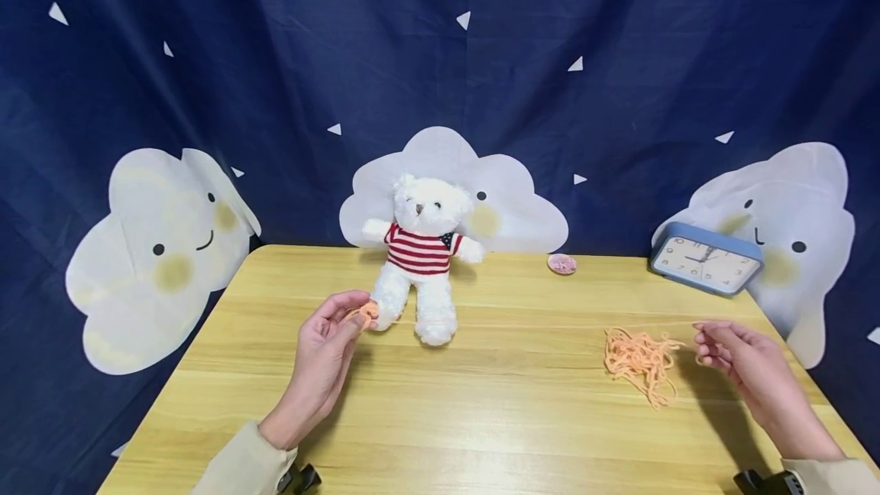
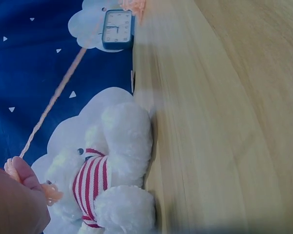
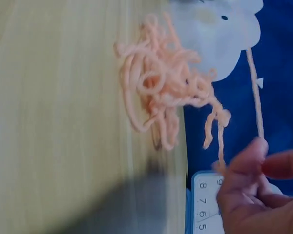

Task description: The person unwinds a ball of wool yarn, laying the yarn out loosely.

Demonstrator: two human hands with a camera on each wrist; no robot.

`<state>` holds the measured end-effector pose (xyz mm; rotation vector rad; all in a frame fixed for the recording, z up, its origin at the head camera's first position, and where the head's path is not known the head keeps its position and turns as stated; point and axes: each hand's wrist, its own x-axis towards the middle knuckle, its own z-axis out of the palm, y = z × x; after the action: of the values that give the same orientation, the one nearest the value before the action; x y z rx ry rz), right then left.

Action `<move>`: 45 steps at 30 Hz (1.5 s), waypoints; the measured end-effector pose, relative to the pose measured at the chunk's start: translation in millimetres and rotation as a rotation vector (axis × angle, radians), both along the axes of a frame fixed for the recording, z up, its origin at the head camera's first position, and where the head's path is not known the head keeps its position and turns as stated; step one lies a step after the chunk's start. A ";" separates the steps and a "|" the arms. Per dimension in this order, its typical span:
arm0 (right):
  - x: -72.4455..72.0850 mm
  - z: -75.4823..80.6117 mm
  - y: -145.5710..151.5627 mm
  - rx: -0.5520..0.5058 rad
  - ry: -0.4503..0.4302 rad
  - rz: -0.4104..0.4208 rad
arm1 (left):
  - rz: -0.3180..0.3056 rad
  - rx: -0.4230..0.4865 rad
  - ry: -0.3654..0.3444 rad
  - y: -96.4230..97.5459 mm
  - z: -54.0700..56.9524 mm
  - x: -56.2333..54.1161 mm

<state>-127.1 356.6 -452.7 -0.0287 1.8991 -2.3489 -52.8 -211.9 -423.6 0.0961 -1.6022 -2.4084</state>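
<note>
My left hand [image 1: 325, 351] pinches a small wound bundle of peach yarn [image 1: 369, 314] in front of the teddy bear's leg. From there a yarn strand [image 2: 58, 92] runs taut across the table to my right hand [image 1: 745, 361], which pinches it between thumb and forefinger. Beside the right hand lies a loose tangle of the same yarn [image 1: 638, 357], and a strand links it to those fingers, as the right wrist view shows. Behind the left hand sits the white teddy bear [image 1: 421, 250] in a red-and-white striped shirt.
A blue clock [image 1: 708, 257] stands at the table's back right corner. Near the back edge lies a small pink oval object [image 1: 562, 263]. A dark blue curtain [image 1: 412, 37] with white clouds hangs behind the wooden table [image 1: 481, 418].
</note>
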 end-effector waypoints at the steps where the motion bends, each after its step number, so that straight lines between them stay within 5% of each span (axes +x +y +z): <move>1: -0.9 -1.6 1.2 0.044 -0.017 0.029 | -0.011 0.004 0.005 0.4 -0.1 -0.4; 8: -5.2 -6.9 -4.1 0.393 -0.077 0.184 | -0.092 -0.023 0.021 4.7 -1.2 -2.0; 14: 1.4 2.6 -33.1 0.648 -0.004 0.052 | -0.088 -0.016 0.055 5.2 -2.4 -1.7; 20: 13.4 13.9 -75.9 0.595 0.139 -0.171 | -0.118 -0.027 0.122 6.6 -3.3 -0.2; 24: 17.2 19.0 -108.0 0.524 0.205 -0.180 | -0.114 -0.069 0.116 8.6 -3.8 1.7; 32: 27.6 16.6 -168.9 0.404 0.251 0.073 | -0.115 -0.160 0.130 11.5 -4.1 2.2; 38: 29.7 9.4 -206.6 0.356 0.331 0.326 | -0.147 -0.087 0.118 13.9 -2.9 0.5; 45: 26.7 3.2 -246.2 0.282 0.354 0.500 | -0.163 -0.057 0.072 17.8 -2.5 0.5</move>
<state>-100.5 110.4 -449.5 -0.8360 2.0454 -1.8182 -52.3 -194.0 -426.1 -0.1351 -1.7050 -2.4515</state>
